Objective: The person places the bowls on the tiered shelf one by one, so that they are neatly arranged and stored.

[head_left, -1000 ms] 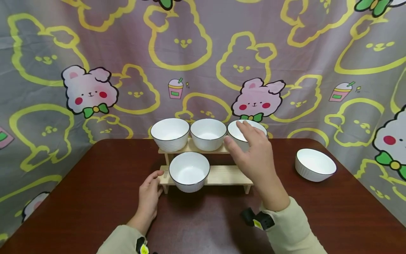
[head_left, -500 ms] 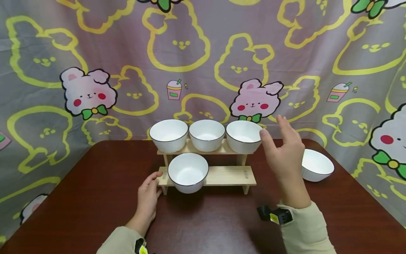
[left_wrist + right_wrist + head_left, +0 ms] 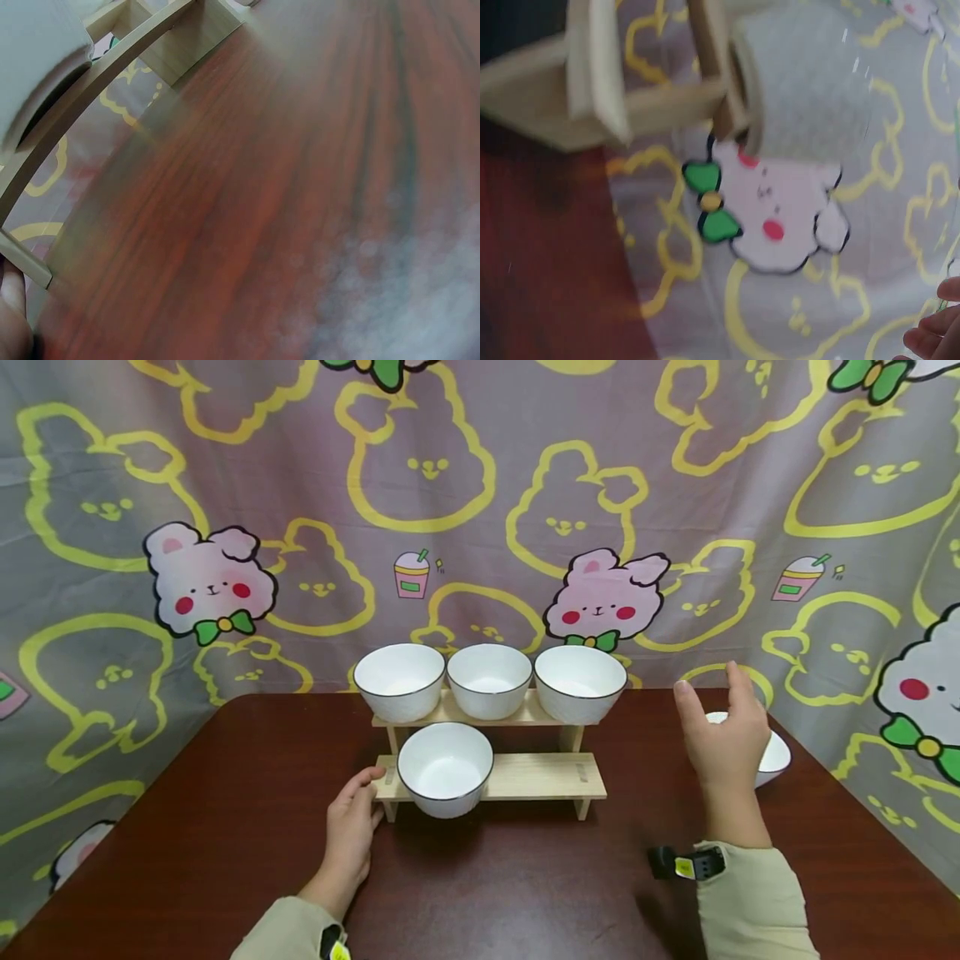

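Observation:
A two-tier wooden rack stands on the table. Three white bowls with dark rims line its upper shelf: a left bowl, a middle bowl and a right bowl. On the lower shelf, toward the left, sits another white bowl. My left hand grips the left end of the lower shelf, fingers at the top and thumb lower down. My right hand is raised at the right, thumb and fingers spread, holding nothing. It partly covers a separate white bowl behind it.
The dark reddish-brown table spreads around the rack. A patterned cloth curtain hangs close behind the table's far edge and along its sides. The lower shelf shows bare wood right of its bowl.
My right hand has moved from in front of the upper right bowl out to the right, where it overlaps the separate bowl. My left hand stays at the rack.

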{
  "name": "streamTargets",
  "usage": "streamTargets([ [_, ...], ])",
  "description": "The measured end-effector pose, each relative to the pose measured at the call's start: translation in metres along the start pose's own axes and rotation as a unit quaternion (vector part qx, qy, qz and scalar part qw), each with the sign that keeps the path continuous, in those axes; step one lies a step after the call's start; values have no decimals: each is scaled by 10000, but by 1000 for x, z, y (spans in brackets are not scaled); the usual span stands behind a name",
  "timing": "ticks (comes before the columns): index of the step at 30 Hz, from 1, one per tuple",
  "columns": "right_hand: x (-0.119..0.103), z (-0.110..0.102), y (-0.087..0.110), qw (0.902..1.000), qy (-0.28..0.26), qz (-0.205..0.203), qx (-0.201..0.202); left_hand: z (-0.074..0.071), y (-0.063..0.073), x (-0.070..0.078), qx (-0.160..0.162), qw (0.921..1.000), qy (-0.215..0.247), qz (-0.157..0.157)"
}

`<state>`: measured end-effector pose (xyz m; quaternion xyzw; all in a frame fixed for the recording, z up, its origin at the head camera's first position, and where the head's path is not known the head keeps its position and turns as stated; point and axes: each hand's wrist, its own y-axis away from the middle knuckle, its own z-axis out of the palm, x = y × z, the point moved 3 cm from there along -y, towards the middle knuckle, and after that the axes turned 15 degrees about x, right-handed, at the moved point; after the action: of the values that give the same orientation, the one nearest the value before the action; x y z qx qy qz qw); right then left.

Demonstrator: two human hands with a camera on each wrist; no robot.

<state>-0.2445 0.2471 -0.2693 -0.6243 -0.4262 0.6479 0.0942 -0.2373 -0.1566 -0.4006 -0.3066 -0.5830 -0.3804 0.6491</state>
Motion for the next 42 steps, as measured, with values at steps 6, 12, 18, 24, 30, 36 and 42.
streamTargets([
  [6,30,-6,-9,9984,343,449,2,0,-1,0,57,10000,-1,-34],
  [12,58,-10,-18,9929,797,856,-216,0,-2,-1,94,10000,7,-13],
  [18,87,-12,-24,9853,1278,1006,-516,0,-2,-2,88,10000,2,19],
  [24,106,-11,-27,9736,1754,1054,-1011,0,-3,-3,81,9999,64,8],
  [30,120,-6,-27,9619,2080,1041,-1440,0,-4,-4,61,10000,8,-17],
  [36,134,-1,-26,9520,2353,987,-1693,0,-2,-4,30,10000,29,27],
  [42,141,3,-25,9422,2535,1057,-1917,-1,-1,-4,0,9999,39,93],
])
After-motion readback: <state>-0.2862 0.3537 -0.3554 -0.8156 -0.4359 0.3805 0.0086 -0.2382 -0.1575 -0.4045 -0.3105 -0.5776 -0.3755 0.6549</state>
